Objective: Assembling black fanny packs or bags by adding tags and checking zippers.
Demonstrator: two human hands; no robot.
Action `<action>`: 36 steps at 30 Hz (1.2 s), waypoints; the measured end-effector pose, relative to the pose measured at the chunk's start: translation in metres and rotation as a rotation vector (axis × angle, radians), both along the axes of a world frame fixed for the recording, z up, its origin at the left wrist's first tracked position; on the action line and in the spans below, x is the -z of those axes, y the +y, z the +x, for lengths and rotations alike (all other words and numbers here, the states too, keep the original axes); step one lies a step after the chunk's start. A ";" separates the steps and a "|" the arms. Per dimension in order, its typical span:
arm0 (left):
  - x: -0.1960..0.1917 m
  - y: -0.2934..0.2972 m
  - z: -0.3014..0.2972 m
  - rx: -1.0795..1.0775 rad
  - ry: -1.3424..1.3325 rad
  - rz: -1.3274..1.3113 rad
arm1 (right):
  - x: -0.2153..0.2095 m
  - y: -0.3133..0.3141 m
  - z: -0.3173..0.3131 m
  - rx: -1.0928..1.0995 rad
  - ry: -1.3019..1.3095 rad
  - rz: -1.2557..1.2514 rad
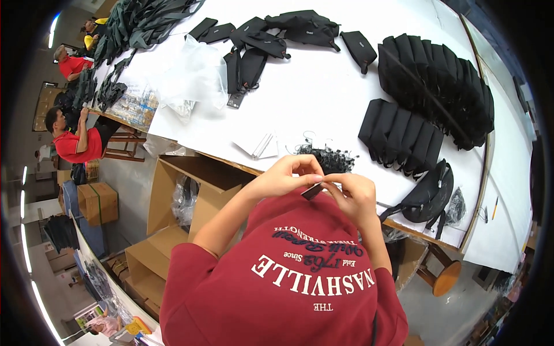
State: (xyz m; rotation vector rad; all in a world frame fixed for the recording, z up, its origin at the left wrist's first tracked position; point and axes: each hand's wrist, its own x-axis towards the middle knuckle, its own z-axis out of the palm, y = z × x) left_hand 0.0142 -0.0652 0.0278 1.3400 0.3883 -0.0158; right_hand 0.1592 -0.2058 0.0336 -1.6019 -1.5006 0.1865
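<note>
Close to my chest, at the table's near edge, my left hand [287, 177] and my right hand [355, 195] meet fingertip to fingertip, both closed in a pinch. A small dark hang tag [312, 191] hangs from between their fingertips. Any cord on it is too fine to make out. Just beyond my hands lies a heap of black looped tag cords [328, 158] on the white table [311, 98]. Left of the heap are white papers with a thin clear strip [262, 144].
Black pouches [288, 34] lie at the far side; rows of them [401, 135] stand at right. A black waist bag [426, 196] sits near the right corner. Clear plastic [196, 75] and dark straps [144, 26] cover the left. Below are cardboard boxes [173, 202] and a stool [446, 278]. People [78, 144] sit at left.
</note>
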 end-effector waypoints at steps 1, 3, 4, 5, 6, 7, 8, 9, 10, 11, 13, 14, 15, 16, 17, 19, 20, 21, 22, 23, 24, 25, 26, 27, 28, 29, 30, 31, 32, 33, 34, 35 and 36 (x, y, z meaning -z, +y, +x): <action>0.001 0.000 0.000 -0.026 -0.017 0.016 | 0.000 0.001 -0.001 0.013 0.077 -0.060; 0.009 -0.001 0.002 -0.064 -0.019 -0.005 | 0.004 0.003 -0.004 0.054 0.254 -0.170; 0.015 -0.003 0.002 -0.104 -0.014 -0.032 | 0.007 0.003 -0.003 0.056 0.257 -0.176; 0.021 -0.003 0.003 -0.111 0.013 -0.035 | 0.011 0.003 -0.001 0.057 0.327 -0.238; 0.025 -0.005 0.004 -0.105 0.018 -0.045 | 0.016 0.002 0.000 0.060 0.399 -0.301; 0.025 -0.004 0.005 -0.112 0.006 -0.094 | 0.021 0.002 0.001 0.059 0.402 -0.302; 0.025 -0.004 0.006 -0.117 -0.006 -0.144 | 0.027 0.001 0.003 0.013 0.531 -0.273; 0.025 -0.005 0.009 -0.138 -0.039 -0.108 | 0.030 0.000 0.004 -0.032 0.661 -0.241; 0.026 -0.003 0.014 -0.131 -0.034 -0.110 | 0.030 0.003 0.004 -0.024 0.667 -0.242; 0.026 0.000 0.020 -0.174 -0.059 -0.120 | 0.028 0.006 0.002 0.013 0.824 -0.265; 0.033 0.010 0.030 -0.254 -0.099 -0.134 | 0.028 0.012 0.004 0.022 0.974 -0.356; 0.035 0.018 0.036 -0.255 -0.101 -0.109 | 0.032 0.011 0.005 0.030 0.975 -0.353; 0.042 0.028 0.044 -0.205 -0.090 -0.104 | 0.039 0.009 0.006 0.036 1.016 -0.377; 0.057 0.042 0.052 -0.157 -0.081 -0.096 | 0.044 0.009 0.008 0.041 1.055 -0.401; 0.077 0.064 0.059 -0.227 0.037 0.143 | 0.042 0.010 0.009 0.061 1.066 -0.380; 0.135 0.126 0.059 -0.509 0.212 0.602 | 0.037 0.011 0.010 0.072 1.055 -0.354; 0.162 0.160 0.051 -0.714 0.266 0.816 | 0.037 0.012 0.011 0.090 1.046 -0.331; 0.170 0.186 0.047 -0.749 0.367 1.103 | 0.040 0.010 0.013 0.114 1.051 -0.333; 0.174 0.206 0.042 -0.777 0.468 1.392 | 0.041 0.008 0.014 0.114 1.045 -0.324; 0.179 0.221 0.035 -0.728 0.591 1.429 | 0.042 0.006 0.015 0.138 1.052 -0.328; 0.183 0.235 0.028 -0.679 0.715 1.464 | 0.044 0.005 0.015 0.160 1.058 -0.330; 0.187 0.245 0.023 -0.608 0.762 1.497 | 0.049 0.002 0.016 0.173 1.089 -0.327; 0.188 0.253 0.019 -0.600 0.790 1.518 | 0.050 0.001 0.016 0.163 1.081 -0.315; 0.190 0.259 0.015 -0.612 0.811 1.476 | 0.050 0.000 0.017 0.177 1.085 -0.330; 0.188 0.259 0.015 -0.614 0.825 1.433 | 0.052 -0.002 0.018 0.201 1.092 -0.344; 0.187 0.265 0.010 -0.637 0.786 1.437 | 0.054 -0.002 0.018 0.210 1.114 -0.335; 0.189 0.263 0.006 -0.673 0.713 1.500 | 0.057 -0.006 0.019 0.191 1.107 -0.317; 0.187 0.262 0.007 -0.642 0.699 1.496 | 0.061 -0.007 0.020 0.227 1.102 -0.320; 0.192 0.266 0.001 -0.664 0.677 1.484 | 0.064 -0.006 0.018 0.246 1.097 -0.326; 0.196 0.268 -0.001 -0.693 0.682 1.449 | 0.064 -0.005 0.015 0.261 1.111 -0.296; 0.192 0.266 -0.002 -0.749 0.631 1.467 | 0.064 -0.007 0.012 0.284 1.127 -0.272; 0.188 0.266 -0.003 -0.796 0.647 1.423 | 0.062 -0.007 0.009 0.304 1.134 -0.283; 0.184 0.267 -0.004 -0.844 0.662 1.375 | 0.067 -0.008 0.006 0.271 1.091 -0.266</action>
